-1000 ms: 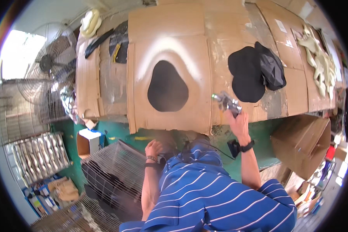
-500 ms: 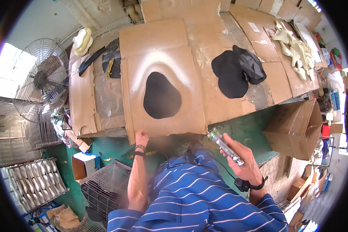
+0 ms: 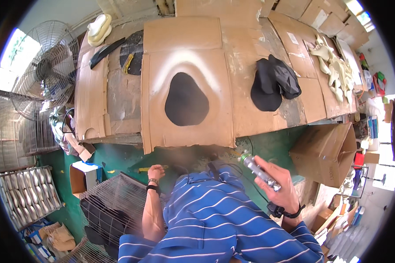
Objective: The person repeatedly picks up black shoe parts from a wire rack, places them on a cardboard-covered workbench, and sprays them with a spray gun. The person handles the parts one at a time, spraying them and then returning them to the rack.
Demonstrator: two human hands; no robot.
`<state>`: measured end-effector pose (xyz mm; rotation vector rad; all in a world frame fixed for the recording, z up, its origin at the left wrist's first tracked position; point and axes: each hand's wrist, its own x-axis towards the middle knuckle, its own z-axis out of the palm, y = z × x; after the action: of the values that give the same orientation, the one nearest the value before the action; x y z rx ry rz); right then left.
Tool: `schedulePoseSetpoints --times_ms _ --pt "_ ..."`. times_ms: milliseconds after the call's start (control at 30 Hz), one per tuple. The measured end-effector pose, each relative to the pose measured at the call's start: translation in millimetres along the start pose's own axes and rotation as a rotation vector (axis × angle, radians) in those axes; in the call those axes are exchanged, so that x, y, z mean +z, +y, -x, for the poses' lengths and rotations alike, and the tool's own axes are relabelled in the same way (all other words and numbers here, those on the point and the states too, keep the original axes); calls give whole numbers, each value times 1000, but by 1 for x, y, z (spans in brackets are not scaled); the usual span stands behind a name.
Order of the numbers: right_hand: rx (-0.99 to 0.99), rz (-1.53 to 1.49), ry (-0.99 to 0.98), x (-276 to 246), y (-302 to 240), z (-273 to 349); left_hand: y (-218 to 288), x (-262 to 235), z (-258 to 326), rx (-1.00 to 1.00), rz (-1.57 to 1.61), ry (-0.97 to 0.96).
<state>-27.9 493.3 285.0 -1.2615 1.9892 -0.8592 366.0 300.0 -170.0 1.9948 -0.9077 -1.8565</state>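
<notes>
A black, rounded teardrop-shaped flat piece [image 3: 186, 100] lies on a cardboard sheet [image 3: 156, 127], ringed at its far side by a white powdery arc. My right hand [image 3: 280, 177] is wrapped round a silver cylinder with a green end [image 3: 260, 172], tilted up and left, below the table's near edge. A dark band with a small black box circles that wrist. My left hand [image 3: 156, 172] is loosely closed in front of the cardboard, apart from it, with nothing visible in it. Thin mist blurs the air between the hands.
Several black pieces [image 3: 267, 90] lie bunched on the table's right. Pale branching parts [image 3: 333, 65] sit farther right. A fan [image 3: 44, 68] stands left, above a rack of pale shoe-shaped parts [image 3: 30, 193]. A wire cage [image 3: 114, 197] and a cardboard box [image 3: 324, 153] flank me.
My left hand has drawn back from the cardboard's near edge toward me. The black pieces at the right lie closer together. My right hand still grips the cylinder, slightly lower in view.
</notes>
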Motion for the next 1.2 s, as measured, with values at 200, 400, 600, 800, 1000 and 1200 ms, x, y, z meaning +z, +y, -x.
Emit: schedulePoseSetpoints --times_ms 200,400,600,800,1000,1200 --pt "-133 -67 -21 23 -4 -23 -45 -24 5 -174 43 41" --pt "-120 -30 223 21 0 -38 -45 -18 2 -201 64 -11" --pt "36 -22 182 8 14 -16 -36 -2 -3 -178 -9 16" --pt "16 -58 -44 5 10 -1 -36 -8 -14 -274 90 -112" --pt "-65 -110 27 15 5 -27 -24 10 -1 -206 -57 -39" --pt "-16 -85 164 10 16 -22 -26 11 3 -192 -58 -21"
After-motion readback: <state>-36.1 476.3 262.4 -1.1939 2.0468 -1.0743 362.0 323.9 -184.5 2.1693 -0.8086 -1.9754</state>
